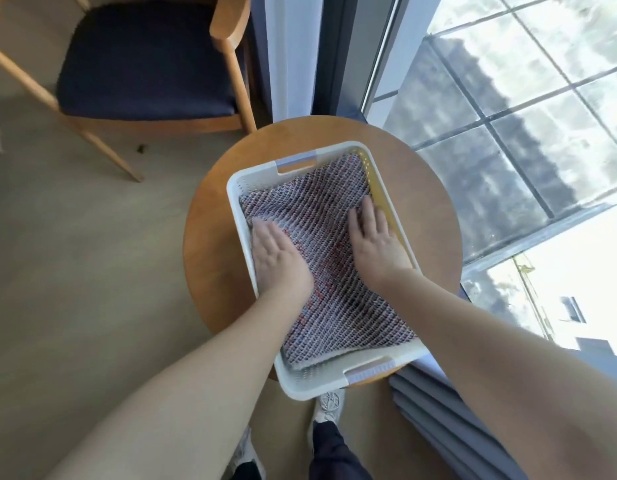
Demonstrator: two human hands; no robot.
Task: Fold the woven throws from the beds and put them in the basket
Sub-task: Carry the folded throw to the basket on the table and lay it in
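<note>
Woven throw is being pressed flat into the basket, left hand and right hand both spread open, gripping nothing, settling it below the rim.

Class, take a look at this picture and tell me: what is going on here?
A person stands over a small round wooden table by a window. On it sits a white basket with a folded woven throw lying inside. The left hand and the right hand both press flat on the throw, fingers straight. A wooden chair stands beyond.
</note>
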